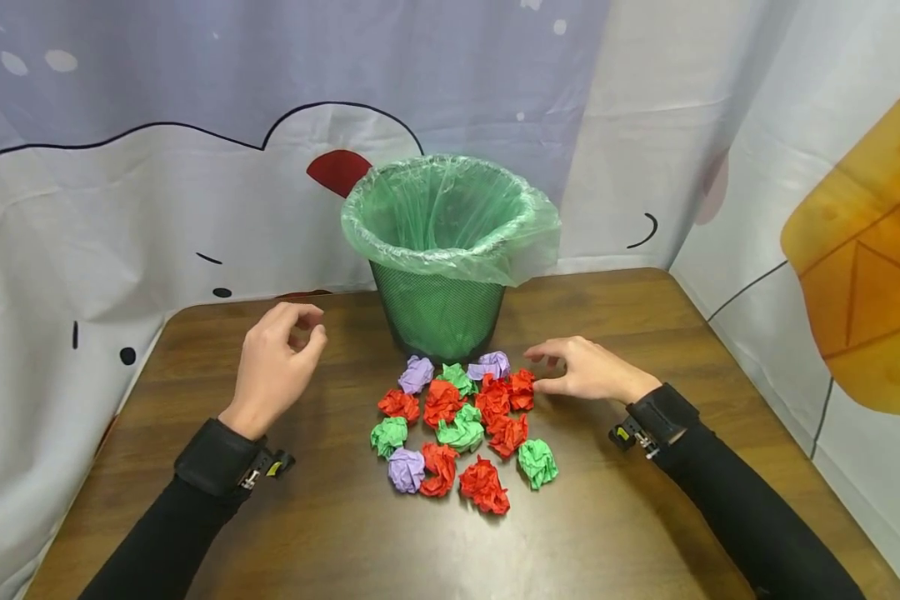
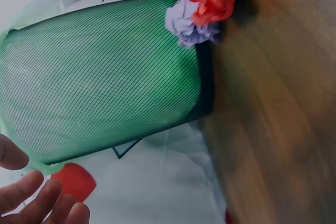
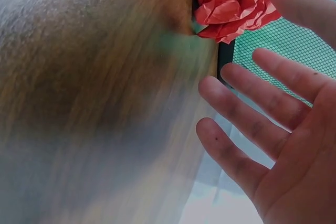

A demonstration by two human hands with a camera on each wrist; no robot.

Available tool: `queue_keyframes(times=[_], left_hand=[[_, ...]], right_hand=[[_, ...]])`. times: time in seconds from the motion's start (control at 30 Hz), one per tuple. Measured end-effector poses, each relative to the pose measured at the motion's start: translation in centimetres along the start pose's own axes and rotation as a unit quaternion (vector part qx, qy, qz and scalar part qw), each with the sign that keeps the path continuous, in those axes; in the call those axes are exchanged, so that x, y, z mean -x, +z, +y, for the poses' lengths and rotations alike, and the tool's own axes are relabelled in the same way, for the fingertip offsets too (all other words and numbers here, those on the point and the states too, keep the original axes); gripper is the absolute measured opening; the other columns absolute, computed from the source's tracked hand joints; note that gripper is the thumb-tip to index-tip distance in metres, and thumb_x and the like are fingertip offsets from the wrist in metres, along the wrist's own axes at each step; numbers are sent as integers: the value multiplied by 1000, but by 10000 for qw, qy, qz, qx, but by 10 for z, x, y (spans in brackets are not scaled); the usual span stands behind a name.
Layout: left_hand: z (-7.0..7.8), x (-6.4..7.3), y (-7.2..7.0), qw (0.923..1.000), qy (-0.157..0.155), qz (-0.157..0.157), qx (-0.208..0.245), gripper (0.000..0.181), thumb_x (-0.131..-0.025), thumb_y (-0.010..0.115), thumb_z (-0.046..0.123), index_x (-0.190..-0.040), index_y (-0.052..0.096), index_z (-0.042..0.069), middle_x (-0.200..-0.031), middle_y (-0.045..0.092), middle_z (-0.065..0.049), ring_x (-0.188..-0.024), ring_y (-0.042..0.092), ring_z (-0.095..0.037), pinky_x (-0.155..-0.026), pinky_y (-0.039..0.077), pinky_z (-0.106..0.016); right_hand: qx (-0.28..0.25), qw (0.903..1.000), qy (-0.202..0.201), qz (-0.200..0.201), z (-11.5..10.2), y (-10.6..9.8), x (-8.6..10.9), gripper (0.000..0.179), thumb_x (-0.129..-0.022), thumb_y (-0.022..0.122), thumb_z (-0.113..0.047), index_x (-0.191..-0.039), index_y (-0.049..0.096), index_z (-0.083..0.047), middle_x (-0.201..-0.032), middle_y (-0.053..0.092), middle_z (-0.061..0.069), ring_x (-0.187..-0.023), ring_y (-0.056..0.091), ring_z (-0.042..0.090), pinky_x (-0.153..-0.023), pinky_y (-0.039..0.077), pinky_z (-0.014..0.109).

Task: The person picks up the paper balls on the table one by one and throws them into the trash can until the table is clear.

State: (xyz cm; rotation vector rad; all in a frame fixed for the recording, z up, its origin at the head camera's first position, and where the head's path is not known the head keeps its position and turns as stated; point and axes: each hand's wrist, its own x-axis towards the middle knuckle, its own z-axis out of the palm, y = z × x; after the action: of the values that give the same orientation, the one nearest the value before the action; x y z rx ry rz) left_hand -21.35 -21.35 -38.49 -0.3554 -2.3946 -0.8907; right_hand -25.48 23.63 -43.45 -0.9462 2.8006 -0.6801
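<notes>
Several crumpled paper balls in red, green and purple lie in a cluster on the wooden table. My right hand is at the cluster's right side, fingers spread and slightly bent, holding nothing. Its thumb is close to a red paper ball; in the right wrist view that thumb overlaps the red paper, and contact is hard to tell. To the left of the bin, my left hand hovers above the table with loosely bent fingers and nothing in it. A purple paper ball shows beside the bin's base in the left wrist view.
Behind the paper balls stands a black mesh bin lined with a green plastic bag folded over its rim. A printed curtain hangs along the back and sides. Bare wood table stretches in front of the cluster.
</notes>
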Motion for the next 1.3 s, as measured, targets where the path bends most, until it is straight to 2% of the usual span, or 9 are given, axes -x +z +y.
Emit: queue_keyframes(times=[0.23, 0.43, 0.77, 1.03, 1.17, 1.3], left_hand=[[-3, 16, 10, 9998, -50, -193, -18, 18, -95, 61, 15, -110, 68, 9, -103, 66, -6, -90, 63, -22, -74, 52, -41], [-4, 26, 19, 9996, -35, -280, -50, 18, -94, 62, 16, -110, 68, 10, -102, 66, -5, -88, 62, -22, -73, 50, -38], [-5, 32, 25, 9994, -127, -286, -168, 17, -94, 63, 17, -108, 70, 11, -99, 67, -3, -85, 60, -19, -71, 49, -37], [-6, 34, 28, 9990, -183, -390, -138, 17, -94, 64, 18, -107, 70, 10, -101, 67, -4, -89, 63, -22, -73, 50, -39], [-6, 35, 29, 9992, -148, -363, -122, 15, -93, 64, 16, -105, 71, 11, -100, 67, -3, -87, 63, -21, -72, 50, -38], [-7, 36, 30, 9993, -124, -354, -86, 14, -92, 64, 16, -104, 71, 12, -99, 67, -2, -86, 63, -20, -72, 50, -38]], right_hand=[[-21, 10000, -34, -68, 2, 8, -1, 54, -85, 78, -41, -130, 67, -12, -117, 72, 2, -97, 66, 20, -78, 52, 34], [-28, 9999, -92, -117, 1, 15, -3, 56, -84, 79, -44, -130, 67, -13, -116, 71, -1, -98, 67, 18, -81, 54, 37], [-39, 9998, -186, -57, -2, 19, -7, 60, -81, 79, -51, -130, 68, -18, -118, 71, -4, -94, 67, 16, -82, 53, 35], [-163, 9993, -335, -92, -3, 23, -11, 48, -84, 80, -40, -123, 70, -14, -111, 70, -5, -87, 61, 12, -78, 52, 33], [-227, 9990, -395, -36, -3, 22, -11, 39, -85, 79, -30, -119, 71, -13, -110, 71, -4, -87, 62, 13, -77, 53, 35], [-263, 9991, -318, -7, -3, 17, -9, 38, -84, 76, -22, -120, 71, -12, -108, 70, -3, -84, 64, 18, -72, 52, 30]])
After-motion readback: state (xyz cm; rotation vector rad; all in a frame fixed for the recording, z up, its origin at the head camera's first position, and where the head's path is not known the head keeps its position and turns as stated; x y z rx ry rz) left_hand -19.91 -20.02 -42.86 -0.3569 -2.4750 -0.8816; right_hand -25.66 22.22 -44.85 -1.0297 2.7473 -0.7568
